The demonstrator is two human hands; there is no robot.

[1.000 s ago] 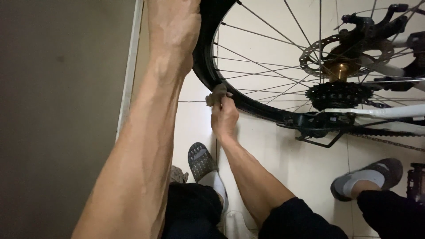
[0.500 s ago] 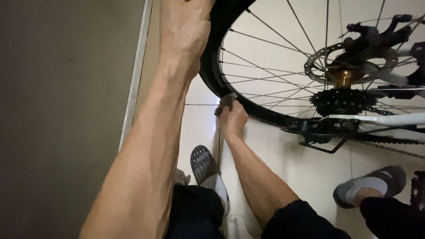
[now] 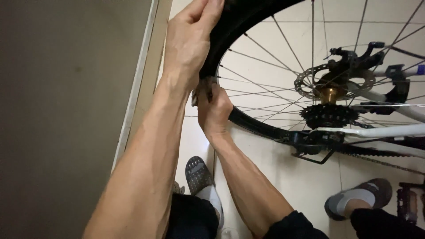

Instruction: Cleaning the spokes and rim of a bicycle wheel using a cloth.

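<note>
At the left edge of the wheel, close to the wall (image 3: 66, 110), the black tyre (image 3: 230, 26) is gripped by both hands. It curves from the top of the view down and to the right, so at the gripped stretch its run is roughly up-and-down, bending away under the spokes (image 3: 265, 88). The left hand (image 3: 188, 44) is laid over the outside of the tyre higher up, its fingers (image 3: 208, 11) pressed together and curled onto the tread. The right hand (image 3: 214, 110) sits lower, just beneath the left, touching the rim; its fingers are closed round a small grey object (image 3: 206, 84) at the tyre's edge, whose kind cannot be told. The right hand is the nearer to that spot.

Further right, the brake disc (image 3: 310, 82), the gear cluster (image 3: 330, 116) and the white frame tube (image 3: 376, 130) are seen. Below, two slippered feet (image 3: 199, 175) (image 3: 358, 197) rest on the tiled floor (image 3: 283, 177). No containers are in view.
</note>
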